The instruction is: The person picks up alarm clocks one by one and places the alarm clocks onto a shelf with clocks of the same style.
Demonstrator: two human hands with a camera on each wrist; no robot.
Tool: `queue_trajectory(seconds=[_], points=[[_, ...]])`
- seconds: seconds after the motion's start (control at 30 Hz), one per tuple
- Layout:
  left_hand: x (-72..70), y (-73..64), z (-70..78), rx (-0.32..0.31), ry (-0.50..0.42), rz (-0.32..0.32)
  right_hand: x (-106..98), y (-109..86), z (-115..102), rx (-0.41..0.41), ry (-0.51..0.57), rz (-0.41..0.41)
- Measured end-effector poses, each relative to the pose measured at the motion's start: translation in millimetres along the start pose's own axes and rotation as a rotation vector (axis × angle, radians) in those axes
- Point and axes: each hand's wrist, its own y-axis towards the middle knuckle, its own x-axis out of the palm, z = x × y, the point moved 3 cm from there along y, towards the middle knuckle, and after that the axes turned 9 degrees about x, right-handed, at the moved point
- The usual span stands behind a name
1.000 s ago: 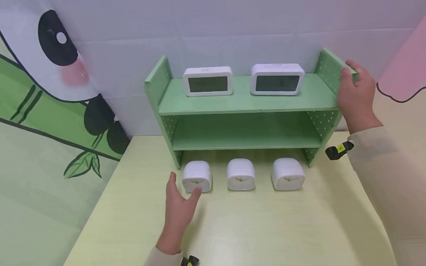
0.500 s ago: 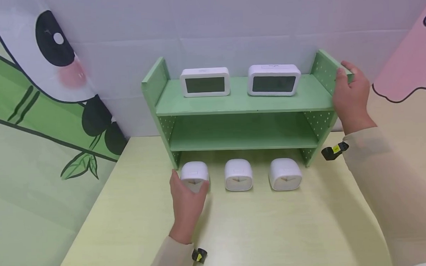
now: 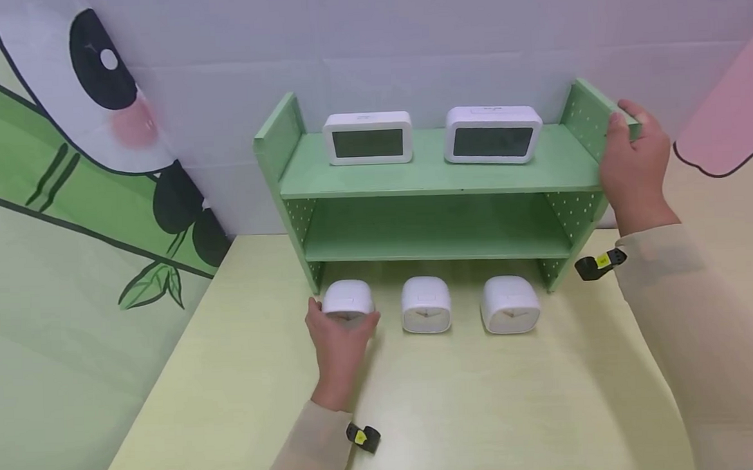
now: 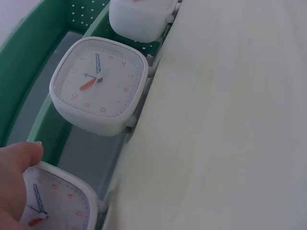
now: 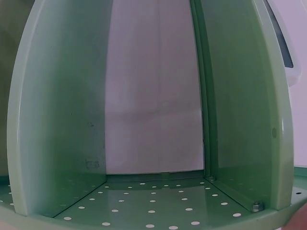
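Three small white alarm clocks with dial faces stand in a row on the table, before a green two-tier shelf [image 3: 435, 226]. My left hand [image 3: 339, 343] grips the left alarm clock [image 3: 349, 294], fingers on its left side and thumb on its right, and hides the lower part of its face. In the left wrist view, that clock [image 4: 62, 201] shows orange numerals beside my thumb. The middle alarm clock [image 3: 425, 304] and right alarm clock [image 3: 510, 305] stand apart from it. My right hand [image 3: 637, 163] grips the top of the shelf's right side panel, thumb inside and fingers over the edge.
Two white digital clocks with dark screens, the left one [image 3: 368, 138] and the right one [image 3: 493, 135], stand on the shelf's upper board. The pale wooden table [image 3: 482, 397] ends in a slanting left edge. A cartoon-printed cloth [image 3: 223, 116] hangs behind.
My left hand has moved up and right to the left alarm clock, and its fingers and thumb have closed around its sides. My right hand has stayed on the shelf's side panel.
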Motion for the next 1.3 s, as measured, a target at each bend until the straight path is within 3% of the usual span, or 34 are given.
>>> queue_trajectory(seconds=[0.17,0.3,0.77,1.3], points=[[3.3,0.9,-6.9,-0.055,-0.069,0.000,-0.5,-0.5,-1.2,0.000,0.001,0.004],[5.8,1.8,-11.3,-0.060,-0.134,0.019,0.0,-0.8,-0.8,-0.001,0.016,0.001],[9.4,3.7,-12.6,0.012,-0.113,0.039,0.9,0.5,1.1,-0.008,0.029,0.010],[7.5,2.9,-7.8,-0.033,-0.154,0.014,1.5,1.2,2.5,-0.023,0.056,0.018]])
